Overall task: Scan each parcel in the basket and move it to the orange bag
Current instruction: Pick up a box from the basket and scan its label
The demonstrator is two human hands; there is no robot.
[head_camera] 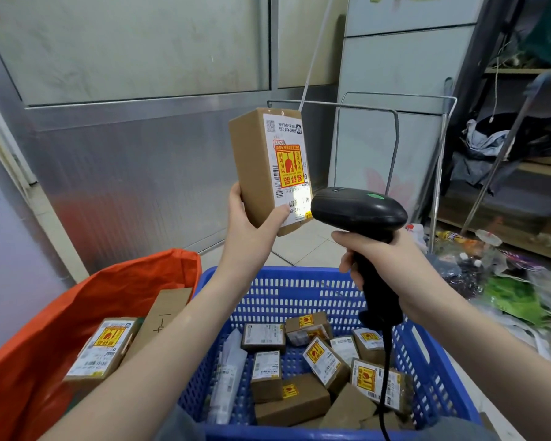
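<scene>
My left hand (252,224) grips the lower end of a tall brown parcel (258,167), held upright above the basket with its white label and yellow-red sticker facing right. My right hand (385,259) grips the handle of a black barcode scanner (357,211), whose head sits right beside the label's lower barcode, where a bright patch of light shows. The blue plastic basket (427,361) below holds several small brown parcels (325,358). The orange bag (86,300) stands open at the left with two parcels (105,348) inside.
A metal wire rack (395,128) stands behind the basket against a white cabinet. Shelves with clothes and clutter fill the right side, with plastic bags and litter (506,291) on the floor. A metal wall panel runs along the left. The scanner's cable (385,377) hangs into the basket.
</scene>
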